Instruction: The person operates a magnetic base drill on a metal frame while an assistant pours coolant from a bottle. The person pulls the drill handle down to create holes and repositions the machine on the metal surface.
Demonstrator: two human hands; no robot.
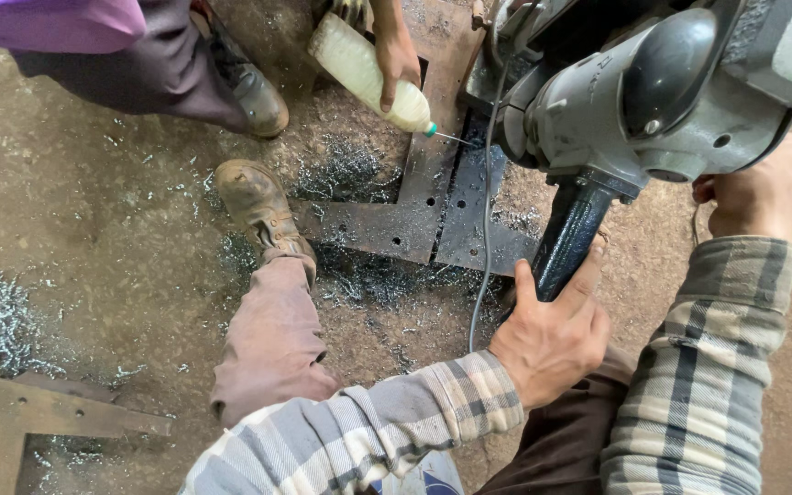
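Left hand [552, 344] wraps tight around the dark blue-black handle [568, 240], which rises from the hand toward one o'clock into the grey drill body [634, 101]. Right hand [761, 192] sits at three o'clock of that body, pressed against its far side (whether its fingers are closed on anything cannot be told). At ten o'clock of the left hand lie the rusty steel plates [414, 220] on the floor, ringed with metal shavings. Another person's hand [398, 57] tips a pale plastic bottle [368, 71], its nozzle aimed at the plates.
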